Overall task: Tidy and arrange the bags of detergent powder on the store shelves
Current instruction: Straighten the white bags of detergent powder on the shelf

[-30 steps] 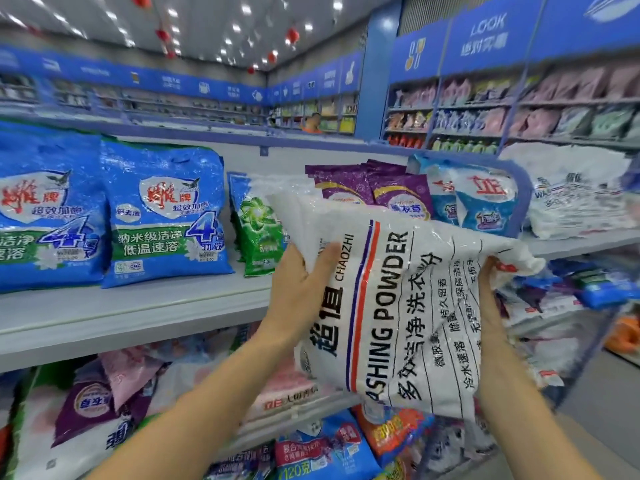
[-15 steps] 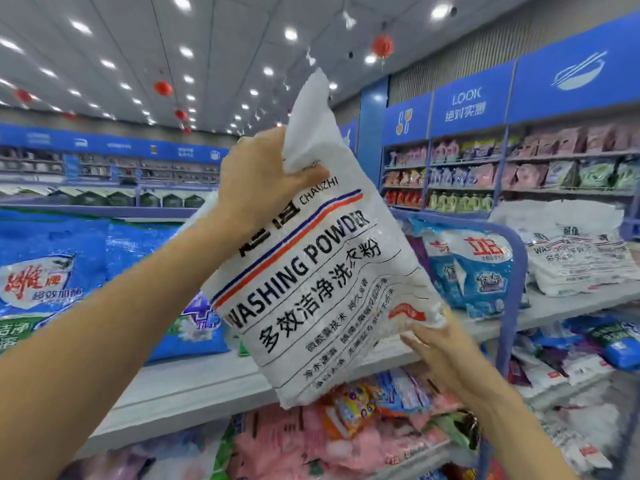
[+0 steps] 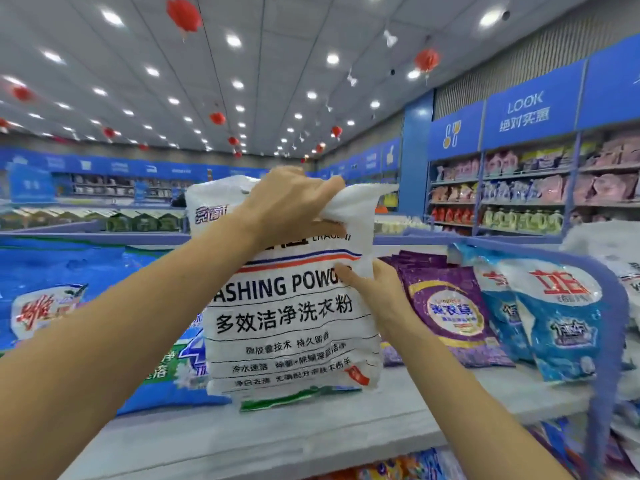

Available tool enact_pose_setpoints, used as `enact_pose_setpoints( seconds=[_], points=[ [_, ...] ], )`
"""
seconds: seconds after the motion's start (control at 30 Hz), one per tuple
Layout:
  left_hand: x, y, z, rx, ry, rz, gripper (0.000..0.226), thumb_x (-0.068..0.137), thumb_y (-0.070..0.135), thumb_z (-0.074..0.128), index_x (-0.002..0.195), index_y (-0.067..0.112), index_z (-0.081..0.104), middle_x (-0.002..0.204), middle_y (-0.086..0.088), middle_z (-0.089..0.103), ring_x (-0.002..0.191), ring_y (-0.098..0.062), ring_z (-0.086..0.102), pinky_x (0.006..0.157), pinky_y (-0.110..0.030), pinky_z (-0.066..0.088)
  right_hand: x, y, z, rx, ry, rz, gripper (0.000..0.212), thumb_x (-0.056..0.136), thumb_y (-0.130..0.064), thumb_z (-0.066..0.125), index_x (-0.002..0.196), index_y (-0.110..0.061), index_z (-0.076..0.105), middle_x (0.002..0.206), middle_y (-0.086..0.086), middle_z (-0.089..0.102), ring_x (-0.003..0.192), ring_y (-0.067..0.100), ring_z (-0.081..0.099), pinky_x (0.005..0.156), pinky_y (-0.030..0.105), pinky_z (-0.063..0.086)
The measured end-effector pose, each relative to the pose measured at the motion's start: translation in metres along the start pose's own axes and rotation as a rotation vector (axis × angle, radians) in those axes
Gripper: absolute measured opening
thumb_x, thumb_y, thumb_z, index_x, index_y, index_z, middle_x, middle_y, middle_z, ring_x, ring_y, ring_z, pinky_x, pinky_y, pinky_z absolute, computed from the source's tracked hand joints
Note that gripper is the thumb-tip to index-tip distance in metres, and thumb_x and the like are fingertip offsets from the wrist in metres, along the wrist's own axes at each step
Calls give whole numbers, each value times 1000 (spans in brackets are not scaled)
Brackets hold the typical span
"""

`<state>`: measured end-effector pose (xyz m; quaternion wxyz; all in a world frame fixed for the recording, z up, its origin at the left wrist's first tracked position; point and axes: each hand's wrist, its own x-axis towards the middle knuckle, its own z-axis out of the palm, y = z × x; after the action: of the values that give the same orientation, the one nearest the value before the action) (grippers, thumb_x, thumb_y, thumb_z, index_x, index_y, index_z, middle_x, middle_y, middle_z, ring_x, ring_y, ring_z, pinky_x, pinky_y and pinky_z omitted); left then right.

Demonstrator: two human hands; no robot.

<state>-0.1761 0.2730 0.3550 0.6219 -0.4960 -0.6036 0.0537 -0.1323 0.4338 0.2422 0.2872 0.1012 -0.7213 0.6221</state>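
Left hand (image 3: pixel 287 206): clenched on the crumpled top of white bag (image 3: pixel 287 323).
Right hand (image 3: pixel 375 292): thumb and fingers pinching white bag's right edge.
Blue bags (image 3: pixel 52 306): left of white bag.
Shelf (image 3: pixel 311 434): white bag stands upright on it.
Purple bags (image 3: pixel 450 313): just right of white bag.

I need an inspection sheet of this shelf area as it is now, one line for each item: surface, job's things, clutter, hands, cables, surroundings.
Surface: grey top shelf, with a bare strip in front of the bags.
Job's things: white washing powder bag upright, between blue bags on the left and purple bags on the right; blue-and-white bags farther right; a green bag edge shows under the white one.
Clutter: nothing seen.
Hands: left hand grips the white bag's crumpled top; right hand holds its right edge.
Cables: nothing seen.
Surroundings: stocked wall shelves at the right; red lanterns under the ceiling.
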Motion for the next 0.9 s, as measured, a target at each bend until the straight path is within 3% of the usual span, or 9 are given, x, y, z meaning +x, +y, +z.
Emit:
enact_pose_setpoints(
  seconds=[0.1,0.2,0.33,0.4,0.53,0.63,0.77,0.83,0.9],
  points=[
    [-20,4,31,-56,-75,-10,52,74,59,63,88,11,44,56,-1,61,37,-21,51,49,-22,39,7,31,0,108,-37,38,8,81,-21,71,83,-15,66,72,-2,73,68,13,69,56,22,53],
    [-30,15,52,-61,-190,-74,57,67,55,76,89,8,54,57,0,61,38,-18,51,52,-19,31,10,58,-2,89,-51,87,13,82,-20,70,91,-12,66,81,4,74,75,20,71,57,25,54],
    [-18,30,62,34,-421,-222,72,74,72,55,116,15,45,76,6,57,57,-15,47,48,-22,21,24,68,-13,155,-75,66,28,80,-22,73,106,-16,63,97,6,73,92,26,69,73,34,57],
    [-13,33,63,-43,-428,-334,83,72,79,46,125,15,40,84,5,57,64,-17,48,53,-27,25,34,58,-18,206,-84,-23,39,75,-34,73,110,-19,61,106,7,70,99,24,67,80,39,56],
    [-9,21,58,-309,-273,-506,83,77,73,25,136,16,35,116,-2,56,98,-20,52,83,-29,29,47,30,-12,200,27,-139,31,73,-35,72,98,-18,64,94,6,72,86,22,70,70,35,57],
    [-13,2,40,-203,-84,-572,71,85,62,26,136,14,40,110,-4,49,102,-21,46,86,-26,21,53,17,-9,216,81,-128,10,78,-21,70,86,-15,67,83,4,73,74,22,71,64,35,59],
    [-75,-11,1,-125,328,-963,62,82,52,49,126,9,46,107,0,44,100,-11,38,87,-27,26,58,10,-15,221,108,-89,3,84,-11,66,85,-13,67,83,2,73,75,20,71,66,35,58],
    [-121,0,-12,-234,394,-1182,65,77,55,57,122,10,45,108,2,41,99,-11,38,86,-25,33,60,6,-15,200,101,-88,5,84,-10,65,86,-14,68,89,6,72,82,26,70,73,40,58],
    [-152,19,-12,-529,363,-1463,70,70,64,61,119,17,43,107,1,46,102,-15,46,82,-20,36,61,2,-12,225,103,-70,3,85,-13,65,85,-14,68,88,7,72,83,28,69,75,43,58]
  ],
)
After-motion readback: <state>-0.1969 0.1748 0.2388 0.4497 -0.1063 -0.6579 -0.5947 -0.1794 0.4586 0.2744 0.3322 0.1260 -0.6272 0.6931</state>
